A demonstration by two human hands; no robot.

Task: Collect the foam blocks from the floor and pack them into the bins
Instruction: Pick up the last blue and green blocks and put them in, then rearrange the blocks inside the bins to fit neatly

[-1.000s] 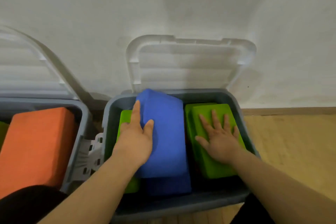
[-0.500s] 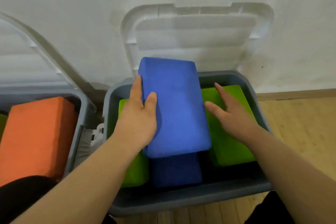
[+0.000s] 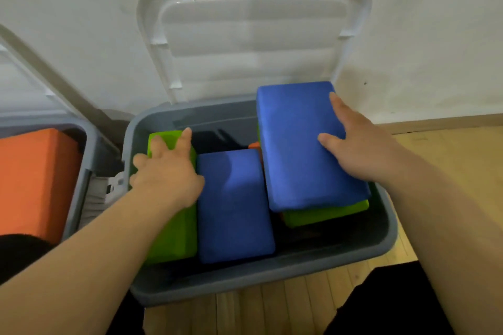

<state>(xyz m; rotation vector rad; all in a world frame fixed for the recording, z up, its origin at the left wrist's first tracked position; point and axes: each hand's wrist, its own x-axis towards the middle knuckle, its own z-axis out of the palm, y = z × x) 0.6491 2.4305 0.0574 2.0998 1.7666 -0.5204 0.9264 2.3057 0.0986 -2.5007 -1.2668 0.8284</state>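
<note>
R hand (image 3: 362,149) lies flat w/ fingers spread on the top face of the upper blue block (image 3: 296,144) — palm down over its right edge, pressing rather than gripping. That block runs lengthwise away from the wrist toward the wall, stacked on a green block (image 3: 326,213) under it; only the green one's near edge shows below the heel of the hand. The top block sits proud of the bin rim (image 3: 272,275), so the coming move prob. turns on pushing it straight down, or nudging it toward the L hand to square it over the green one.

L hand (image 3: 166,174) has its fingers curled over the far end of another green block (image 3: 177,228), the one standing against the bin's left wall; looks like a loose clamp on that end, though the thumb side is hidden. Just R of this hand a lower blue block (image 3: 234,207) lies flat, same long axis, touching the green one.

Further out: open lid (image 3: 253,35) leaning on the wall beyond both hands; second bin well L of the L hand holding an orange block (image 3: 35,182).

Vs. half a sec ago — the blue block was in the L hand, tilted over the bin's middle; now it's on the right-hand stack under the R hand, and the L hand has dropped to the left green block.
</note>
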